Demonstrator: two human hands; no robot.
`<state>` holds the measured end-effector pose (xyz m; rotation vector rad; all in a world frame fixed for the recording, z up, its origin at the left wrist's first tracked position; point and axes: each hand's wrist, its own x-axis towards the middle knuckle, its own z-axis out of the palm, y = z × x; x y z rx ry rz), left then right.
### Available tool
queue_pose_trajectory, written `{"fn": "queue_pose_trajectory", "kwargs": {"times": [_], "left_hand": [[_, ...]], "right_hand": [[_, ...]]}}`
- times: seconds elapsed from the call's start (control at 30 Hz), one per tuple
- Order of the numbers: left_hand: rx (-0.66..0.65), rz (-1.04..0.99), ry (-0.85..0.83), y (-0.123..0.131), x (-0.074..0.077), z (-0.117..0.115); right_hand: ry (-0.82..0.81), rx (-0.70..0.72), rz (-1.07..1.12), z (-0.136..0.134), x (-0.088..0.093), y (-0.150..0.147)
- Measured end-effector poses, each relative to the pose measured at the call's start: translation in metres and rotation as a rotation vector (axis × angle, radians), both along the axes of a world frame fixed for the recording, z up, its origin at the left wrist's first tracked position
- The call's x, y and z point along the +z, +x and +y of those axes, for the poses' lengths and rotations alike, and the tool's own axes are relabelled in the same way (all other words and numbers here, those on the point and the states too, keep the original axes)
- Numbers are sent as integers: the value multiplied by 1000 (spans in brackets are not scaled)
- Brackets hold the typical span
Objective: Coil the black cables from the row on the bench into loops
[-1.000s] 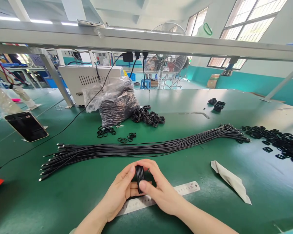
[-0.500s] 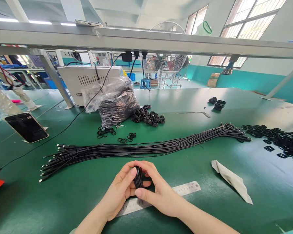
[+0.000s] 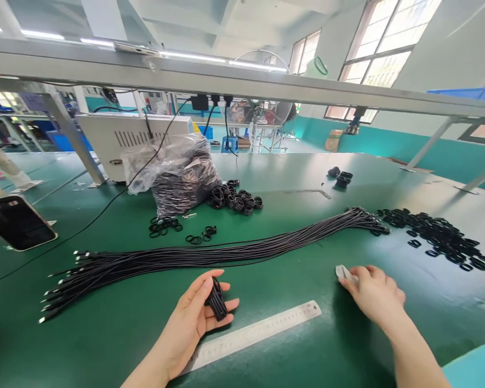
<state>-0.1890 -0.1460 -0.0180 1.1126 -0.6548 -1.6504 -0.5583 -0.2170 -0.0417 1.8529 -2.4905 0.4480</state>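
My left hand (image 3: 194, 312) holds a small coiled black cable (image 3: 217, 300) between thumb and fingers, above the green table. To the right, my right hand (image 3: 374, 296) is closed over a pale strip of cloth or paper (image 3: 345, 274); one end sticks out past the thumb and the rest is hidden under the hand. A steel ruler (image 3: 258, 334) lies slantwise between the hands, its left end partly behind my left hand. Beyond them stretches a long bundle of black cables (image 3: 226, 254), with metal plugs at the left end.
Black rings (image 3: 432, 231) lie heaped at the right. Coiled cables (image 3: 238, 200) sit beside a plastic bag of black items (image 3: 181, 183). Small loose rings (image 3: 164, 225) lie nearer. A phone (image 3: 18, 222) leans at the left. A metal shelf beam (image 3: 242, 81) crosses above the table.
My right hand has left the coiled cable and moved right onto the pale strip. My left hand keeps the coil. The whole view has turned to the right.
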Motion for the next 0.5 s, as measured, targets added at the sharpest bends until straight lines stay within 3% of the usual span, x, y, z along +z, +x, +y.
{"fn": "queue_pose_trajectory", "kwargs": {"times": [0.07, 0.13, 0.23, 0.3, 0.37, 0.5], "left_hand": [[-19, -3, 8, -1, 0, 1], [-32, -15, 4, -1, 0, 2], [-39, -30, -16, -1, -2, 2], [-44, -43, -17, -1, -3, 2], [-52, -62, -12, -2, -3, 2], [-71, -67, -40, -5, -1, 2]], "right_hand": [[-112, 74, -61, 4, -9, -7], [-155, 151, -283, 13, -6, 12], [-65, 292, -779, 33, 12, 70], [32, 413, -980, 47, 22, 113], [-5, 521, -985, 58, 25, 150], [-312, 874, -693, 67, 20, 195]]}}
